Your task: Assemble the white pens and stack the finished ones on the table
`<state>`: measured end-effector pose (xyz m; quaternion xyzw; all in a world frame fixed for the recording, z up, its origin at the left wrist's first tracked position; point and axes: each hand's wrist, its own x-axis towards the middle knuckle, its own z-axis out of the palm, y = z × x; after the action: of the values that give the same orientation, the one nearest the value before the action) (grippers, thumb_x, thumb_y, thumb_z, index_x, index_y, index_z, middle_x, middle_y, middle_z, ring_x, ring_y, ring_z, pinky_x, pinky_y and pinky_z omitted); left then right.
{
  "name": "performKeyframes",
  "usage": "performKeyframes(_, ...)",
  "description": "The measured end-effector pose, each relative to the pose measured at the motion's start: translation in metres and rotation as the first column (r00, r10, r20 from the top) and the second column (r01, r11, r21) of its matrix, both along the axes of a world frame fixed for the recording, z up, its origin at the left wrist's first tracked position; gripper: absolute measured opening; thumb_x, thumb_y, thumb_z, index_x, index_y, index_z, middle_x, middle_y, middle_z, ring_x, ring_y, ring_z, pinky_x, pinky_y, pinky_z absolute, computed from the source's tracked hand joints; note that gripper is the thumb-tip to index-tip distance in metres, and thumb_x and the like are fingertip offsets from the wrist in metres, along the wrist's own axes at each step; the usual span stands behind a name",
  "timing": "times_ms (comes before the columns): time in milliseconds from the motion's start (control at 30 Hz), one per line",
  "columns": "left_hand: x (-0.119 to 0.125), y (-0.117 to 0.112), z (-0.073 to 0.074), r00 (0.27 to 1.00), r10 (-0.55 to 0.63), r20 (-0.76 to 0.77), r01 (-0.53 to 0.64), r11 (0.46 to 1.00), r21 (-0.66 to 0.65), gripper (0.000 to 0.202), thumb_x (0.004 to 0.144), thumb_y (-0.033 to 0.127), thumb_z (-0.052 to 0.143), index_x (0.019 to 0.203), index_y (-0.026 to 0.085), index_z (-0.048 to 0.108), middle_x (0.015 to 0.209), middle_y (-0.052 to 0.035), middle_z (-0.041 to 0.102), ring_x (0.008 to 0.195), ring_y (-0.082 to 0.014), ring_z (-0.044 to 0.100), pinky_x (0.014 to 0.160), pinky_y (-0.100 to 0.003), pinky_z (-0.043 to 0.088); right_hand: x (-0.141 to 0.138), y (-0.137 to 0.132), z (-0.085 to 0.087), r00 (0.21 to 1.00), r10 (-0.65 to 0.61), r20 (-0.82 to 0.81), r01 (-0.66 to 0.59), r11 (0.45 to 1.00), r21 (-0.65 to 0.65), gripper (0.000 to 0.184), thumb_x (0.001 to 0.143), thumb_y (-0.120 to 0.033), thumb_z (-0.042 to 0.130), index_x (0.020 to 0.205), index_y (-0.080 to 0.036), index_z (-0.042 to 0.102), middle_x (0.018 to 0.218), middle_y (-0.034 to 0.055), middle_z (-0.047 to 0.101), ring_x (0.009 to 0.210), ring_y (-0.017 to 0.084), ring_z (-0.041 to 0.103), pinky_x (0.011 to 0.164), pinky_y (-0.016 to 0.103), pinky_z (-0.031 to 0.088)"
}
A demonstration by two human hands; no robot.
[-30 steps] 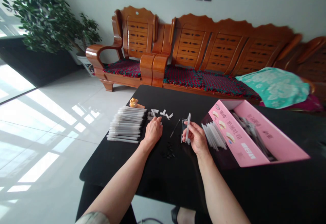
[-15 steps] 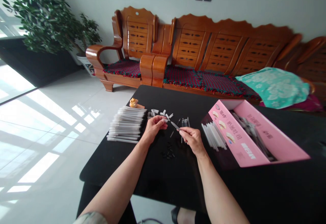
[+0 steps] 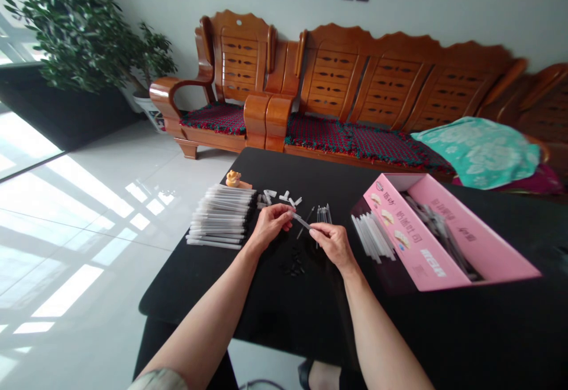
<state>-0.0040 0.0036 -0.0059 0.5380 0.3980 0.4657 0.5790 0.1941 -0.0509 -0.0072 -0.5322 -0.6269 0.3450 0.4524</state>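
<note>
Pinching a pale, slim tube (image 3: 302, 221) at its two ends, the person's hands meet above the table (image 3: 266, 307), nearer its left edge than its right. The left hand (image 3: 269, 224) has thumb and fingertips closed on the tube's far end (whether a small cap sits under them, I cannot tell). The right hand (image 3: 332, 242) grips the near end, thumb and fingers shut together, the rest curled under. Held from both ends, the tube probably stays in line and cannot swing.

Close to the table's left edge lies a row of pens (image 3: 222, 216), side by side, dark ends turned inward, likely so they stay tidy and easy to count. White caps (image 3: 286, 196) lie loose between that row and the far edge; black bits (image 3: 293, 263) sit toward the near edge, within easy reach. Beyond the right hand is a bundle of refills (image 3: 323, 215), one loose refill (image 3: 309, 215) beside it. Farther right, white tubes (image 3: 373, 236) lie together next to a pink box (image 3: 412, 242), whose walls seem to keep its dark, slender contents from rolling.
</note>
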Motion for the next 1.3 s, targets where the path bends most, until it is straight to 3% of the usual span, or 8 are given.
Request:
performKeyframes(100,0.001,0.000,-0.001,0.998,-0.010,-0.059,0.012,0.999,0.048,0.040,0.078,0.044,0.068,0.099,0.009,0.072,0.066,-0.0039,0.065,0.054,-0.0107,0.058,0.052,-0.020,0.047,-0.001,-0.001,0.002,0.999,-0.002,0.036,0.002,1.000,-0.007,0.025,0.082,-0.036,0.064,0.089,-0.015,0.076,0.055,-0.0009,0.057,0.048,0.012,0.047,0.046,0.023,0.034)
performKeyframes(200,0.002,-0.001,0.001,1.000,0.001,-0.013,-0.001,1.000,0.023,0.043,0.077,0.048,0.068,0.096,0.009,0.073,0.069,-0.0049,0.066,0.055,-0.0107,0.058,0.050,-0.020,0.047,-0.002,-0.003,0.003,0.997,-0.012,0.082,0.010,1.000,0.021,0.026,0.082,-0.037,0.063,0.088,-0.015,0.076,0.058,-0.0003,0.059,0.051,0.013,0.049,0.049,0.023,0.036)
performKeyframes(367,0.003,-0.002,0.003,0.999,0.033,0.034,-0.029,0.994,-0.105,0.040,0.073,0.050,0.072,0.077,0.010,0.068,0.062,-0.0025,0.062,0.048,-0.0083,0.055,0.043,-0.018,0.043,-0.006,-0.005,0.004,0.988,-0.009,0.152,0.001,0.999,0.049,0.024,0.083,-0.037,0.062,0.087,-0.016,0.075,0.056,-0.0023,0.053,0.051,0.011,0.044,0.050,0.023,0.034)
performKeyframes(600,0.004,-0.002,-0.001,0.999,0.009,-0.050,-0.013,0.995,-0.097,0.042,0.074,0.052,0.070,0.064,0.012,0.060,0.052,0.0006,0.057,0.039,-0.0051,0.047,0.034,-0.015,0.031,-0.010,-0.005,0.005,0.959,-0.011,0.282,-0.016,0.995,0.094,0.025,0.086,-0.037,0.059,0.088,-0.017,0.074,0.057,-0.0011,0.055,0.052,0.013,0.045,0.053,0.025,0.036)
performKeyframes(733,0.007,-0.003,0.000,0.999,0.029,0.030,-0.026,0.995,-0.096,0.040,0.073,0.050,0.071,0.069,0.011,0.064,0.054,0.0006,0.058,0.040,-0.0048,0.047,0.036,-0.015,0.032,-0.012,-0.007,0.014,0.985,0.039,0.169,-0.046,0.998,0.039,0.029,0.087,-0.039,0.056,0.083,-0.017,0.074,0.057,-0.0009,0.054,0.051,0.013,0.044,0.050,0.025,0.032)
performKeyframes(867,0.009,-0.004,0.000,0.997,0.037,0.070,-0.032,0.997,-0.070,0.040,0.072,0.050,0.072,0.072,0.010,0.066,0.057,-0.0004,0.060,0.042,-0.0058,0.049,0.037,-0.016,0.035,-0.011,-0.008,0.021,0.991,0.119,-0.056,-0.126,0.982,-0.142,0.031,0.085,-0.041,0.059,0.078,-0.014,0.072,0.048,-0.0046,0.041,0.045,0.009,0.034,0.044,0.023,0.024)
performKeyframes(1100,0.011,-0.007,0.001,0.994,-0.023,0.110,0.019,0.999,0.032,0.038,0.078,0.049,0.069,0.077,0.011,0.068,0.061,-0.0018,0.062,0.045,-0.0071,0.052,0.040,-0.017,0.040,-0.008,-0.006,0.014,0.890,0.066,-0.451,-0.225,0.924,-0.308,0.032,0.079,-0.041,0.067,0.084,-0.010,0.073,0.040,-0.0085,0.037,0.034,0.003,0.021,0.035,0.020,0.012)
performKeyframes(1300,0.012,-0.009,0.002,0.993,-0.023,0.119,0.019,0.999,0.035,0.038,0.079,0.048,0.068,0.082,0.011,0.070,0.063,-0.0020,0.062,0.046,-0.0078,0.053,0.042,-0.018,0.042,-0.011,-0.004,0.013,0.887,0.064,-0.457,-0.222,0.927,-0.301,0.033,0.078,-0.042,0.068,0.083,-0.010,0.072,0.039,-0.0083,0.039,0.032,0.003,0.023,0.033,0.018,0.013)
